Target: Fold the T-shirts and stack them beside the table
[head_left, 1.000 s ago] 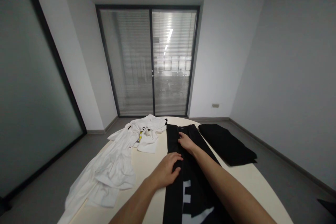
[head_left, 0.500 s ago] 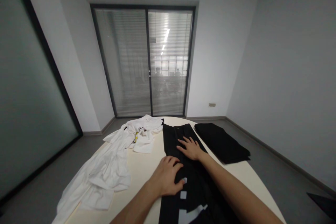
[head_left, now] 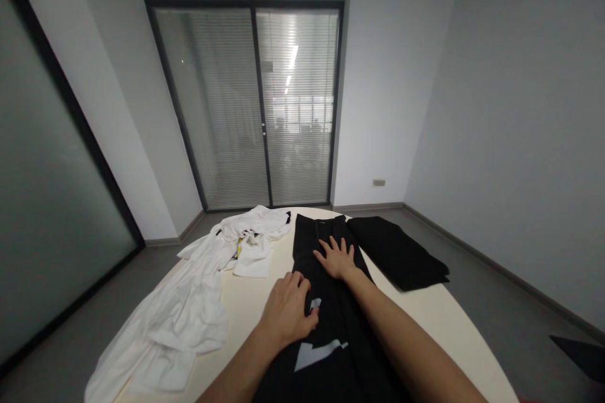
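Note:
Black trousers [head_left: 354, 327] with pale grey patches lie lengthwise on a cream round-edged table [head_left: 449, 334]. My right hand [head_left: 338, 258] rests flat on their upper part, fingers spread. Along the left edge of the trousers is my left hand [head_left: 287, 305], fingers bent and thumb apart, touching the cloth by a grey patch; no fold is visibly pinched in it. The near end of the trousers runs out of view at the bottom.
A crumpled white garment [head_left: 193, 308] covers the table's left side. A folded black cloth [head_left: 399, 252] lies at the right, close to the trousers. Beyond the table are a glass door with blinds [head_left: 297, 157] and grey walls.
The view has shifted slightly. My left hand has moved a little left and the trousers' lower part has shifted with it, its grey patches lying differently. My right hand stays on the upper part.

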Demonstrator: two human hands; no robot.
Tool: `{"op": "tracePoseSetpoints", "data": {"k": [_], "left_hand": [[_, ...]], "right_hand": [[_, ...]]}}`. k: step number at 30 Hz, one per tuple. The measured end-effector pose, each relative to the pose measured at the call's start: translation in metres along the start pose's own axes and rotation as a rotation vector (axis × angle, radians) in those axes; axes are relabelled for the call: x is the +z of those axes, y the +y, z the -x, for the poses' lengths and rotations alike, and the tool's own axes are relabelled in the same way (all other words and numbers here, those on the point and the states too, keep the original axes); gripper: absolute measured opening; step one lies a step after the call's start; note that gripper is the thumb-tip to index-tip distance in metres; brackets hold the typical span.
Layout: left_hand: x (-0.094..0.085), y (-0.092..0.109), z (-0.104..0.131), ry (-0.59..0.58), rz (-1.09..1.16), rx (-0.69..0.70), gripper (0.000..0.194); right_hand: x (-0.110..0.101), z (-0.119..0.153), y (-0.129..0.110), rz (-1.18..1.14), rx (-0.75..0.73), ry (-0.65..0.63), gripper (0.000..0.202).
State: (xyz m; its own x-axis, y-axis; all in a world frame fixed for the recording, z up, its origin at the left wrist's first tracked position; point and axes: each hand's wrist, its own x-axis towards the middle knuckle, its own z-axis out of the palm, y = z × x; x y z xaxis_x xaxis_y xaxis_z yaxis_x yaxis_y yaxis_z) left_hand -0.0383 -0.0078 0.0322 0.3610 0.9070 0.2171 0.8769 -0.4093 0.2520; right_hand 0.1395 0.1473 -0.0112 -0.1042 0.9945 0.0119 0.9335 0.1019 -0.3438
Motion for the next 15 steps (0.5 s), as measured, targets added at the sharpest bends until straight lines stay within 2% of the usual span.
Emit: {"op": "tracePoseSetpoints", "data": {"k": [5,8,12,15], "left_hand": [[-0.007,0.012,0.002,-0.101,-0.145,-0.200,0.029],[-0.009,0.017,0.005,-0.187,-0.183,-0.245,0.030],[-0.017,0.018,0.006,-0.271,-0.153,-0.254,0.029],[-0.027,0.011,0.004,-0.289,-0.099,-0.269,0.027]], "right_hand": [[0.002,-0.017,-0.002,-0.014,-0.022,0.059,0.066],[-0.003,-0.018,-0.002,-0.058,-0.067,0.080,0.064],[-0.019,-0.005,-0.005,-0.128,-0.197,0.137,0.050],[-0.033,0.020,-0.012,-0.123,-0.362,0.155,0.039]]}}
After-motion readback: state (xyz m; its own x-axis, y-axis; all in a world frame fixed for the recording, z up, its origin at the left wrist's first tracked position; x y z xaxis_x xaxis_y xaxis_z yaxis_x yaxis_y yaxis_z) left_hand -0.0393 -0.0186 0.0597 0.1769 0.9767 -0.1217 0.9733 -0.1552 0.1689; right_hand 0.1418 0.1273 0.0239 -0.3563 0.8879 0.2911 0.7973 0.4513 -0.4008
